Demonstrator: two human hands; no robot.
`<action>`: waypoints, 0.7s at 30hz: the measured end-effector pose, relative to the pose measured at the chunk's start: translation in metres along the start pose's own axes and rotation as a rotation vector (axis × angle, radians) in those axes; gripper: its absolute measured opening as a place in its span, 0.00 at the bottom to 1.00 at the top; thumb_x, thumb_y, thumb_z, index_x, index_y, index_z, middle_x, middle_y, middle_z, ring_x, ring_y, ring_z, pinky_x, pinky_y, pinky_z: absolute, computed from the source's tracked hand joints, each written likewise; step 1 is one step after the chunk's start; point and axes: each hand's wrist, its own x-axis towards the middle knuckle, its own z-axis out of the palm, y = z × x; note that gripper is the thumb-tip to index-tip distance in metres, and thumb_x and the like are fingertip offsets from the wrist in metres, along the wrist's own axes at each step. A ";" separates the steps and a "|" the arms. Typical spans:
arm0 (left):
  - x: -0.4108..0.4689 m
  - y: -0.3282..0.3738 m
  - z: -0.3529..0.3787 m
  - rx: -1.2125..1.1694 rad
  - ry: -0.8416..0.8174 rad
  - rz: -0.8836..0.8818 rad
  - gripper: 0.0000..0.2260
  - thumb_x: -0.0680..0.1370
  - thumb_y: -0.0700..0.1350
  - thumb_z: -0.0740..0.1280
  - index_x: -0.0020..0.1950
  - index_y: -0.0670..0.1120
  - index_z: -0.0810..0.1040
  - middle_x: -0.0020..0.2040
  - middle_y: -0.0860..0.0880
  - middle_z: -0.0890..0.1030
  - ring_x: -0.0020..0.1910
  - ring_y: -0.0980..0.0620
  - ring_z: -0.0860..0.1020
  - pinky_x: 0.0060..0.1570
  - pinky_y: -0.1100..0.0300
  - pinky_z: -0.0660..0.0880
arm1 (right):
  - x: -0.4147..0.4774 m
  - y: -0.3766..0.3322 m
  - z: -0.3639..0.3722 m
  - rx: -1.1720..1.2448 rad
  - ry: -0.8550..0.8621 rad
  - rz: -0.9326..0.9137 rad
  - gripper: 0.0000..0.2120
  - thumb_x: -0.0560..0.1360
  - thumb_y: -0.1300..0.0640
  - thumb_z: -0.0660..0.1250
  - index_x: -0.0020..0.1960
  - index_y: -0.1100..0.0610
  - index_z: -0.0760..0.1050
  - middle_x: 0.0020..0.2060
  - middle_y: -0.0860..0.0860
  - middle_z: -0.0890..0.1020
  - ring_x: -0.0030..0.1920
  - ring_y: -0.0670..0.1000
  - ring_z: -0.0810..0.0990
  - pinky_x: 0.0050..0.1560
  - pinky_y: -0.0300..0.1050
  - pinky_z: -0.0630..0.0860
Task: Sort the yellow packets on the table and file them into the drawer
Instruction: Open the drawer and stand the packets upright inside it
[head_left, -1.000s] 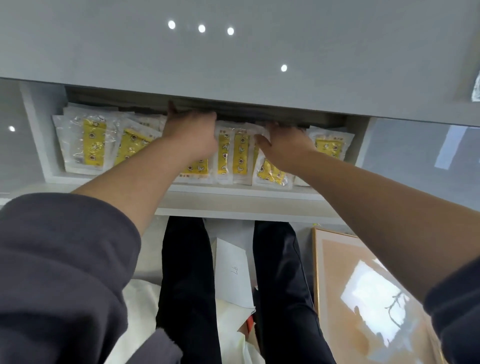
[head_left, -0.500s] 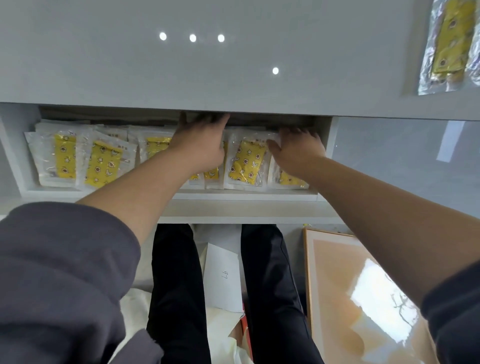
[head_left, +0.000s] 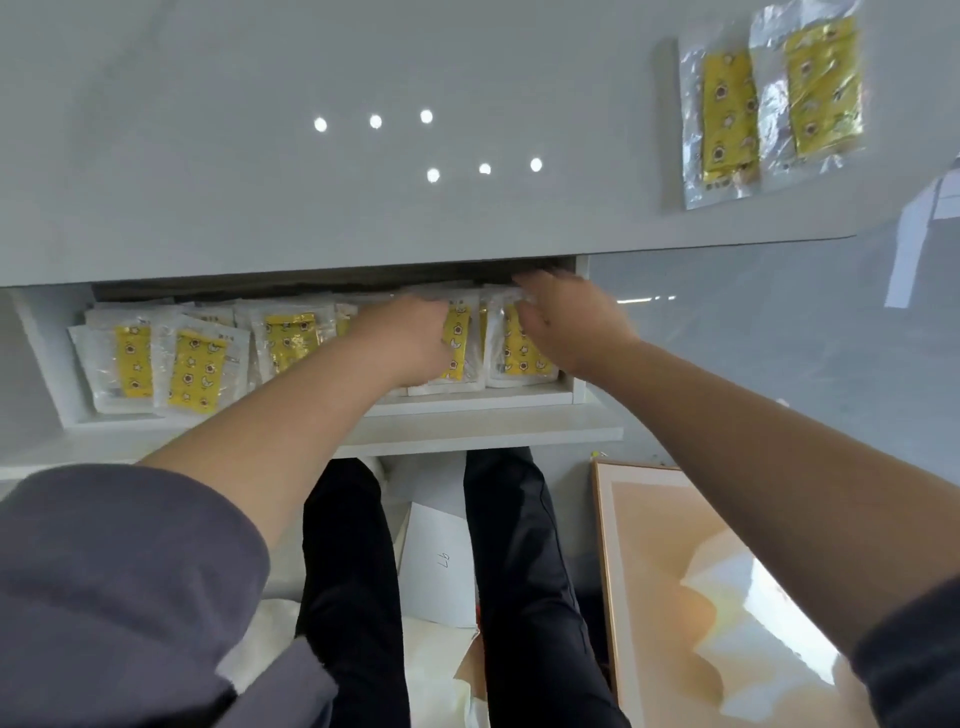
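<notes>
Squaring the packets (head_left: 291, 343) in the drawer (head_left: 467, 400), I should press lightly: right hand (head_left: 569, 327) lies flat, left hand (head_left: 410, 338) hides its fingers.

Left hand (head_left: 410, 338) and right hand (head_left: 571, 327) among yellow packets (head_left: 195, 371) in drawer (head_left: 519, 399).

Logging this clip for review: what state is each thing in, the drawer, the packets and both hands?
drawer: pulled open under the tabletop.
packets in the drawer: filed in an overlapping row.
two packets on the table: lying flat, untouched.
left hand: in among the filed packets, grip hidden.
right hand: blurred, stretched open over the right end of that row.
</notes>
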 end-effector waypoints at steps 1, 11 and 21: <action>-0.011 0.012 -0.005 -0.047 0.030 0.028 0.13 0.77 0.46 0.58 0.60 0.47 0.73 0.56 0.46 0.78 0.51 0.46 0.75 0.44 0.55 0.71 | -0.013 0.003 -0.008 0.034 0.049 0.003 0.17 0.81 0.53 0.55 0.66 0.53 0.74 0.57 0.53 0.80 0.54 0.56 0.79 0.51 0.50 0.78; 0.003 0.161 -0.095 -0.598 0.411 -0.044 0.13 0.76 0.46 0.63 0.60 0.45 0.72 0.53 0.48 0.76 0.49 0.48 0.75 0.41 0.58 0.69 | -0.039 0.078 -0.112 0.185 0.650 0.368 0.16 0.76 0.54 0.65 0.64 0.53 0.71 0.65 0.50 0.70 0.65 0.53 0.69 0.61 0.47 0.66; 0.073 0.198 -0.133 -1.246 0.352 -0.248 0.07 0.74 0.45 0.69 0.39 0.45 0.73 0.34 0.50 0.72 0.33 0.52 0.72 0.31 0.63 0.67 | 0.008 0.108 -0.151 0.233 0.639 0.546 0.16 0.73 0.46 0.69 0.58 0.48 0.71 0.61 0.49 0.69 0.62 0.52 0.68 0.54 0.45 0.62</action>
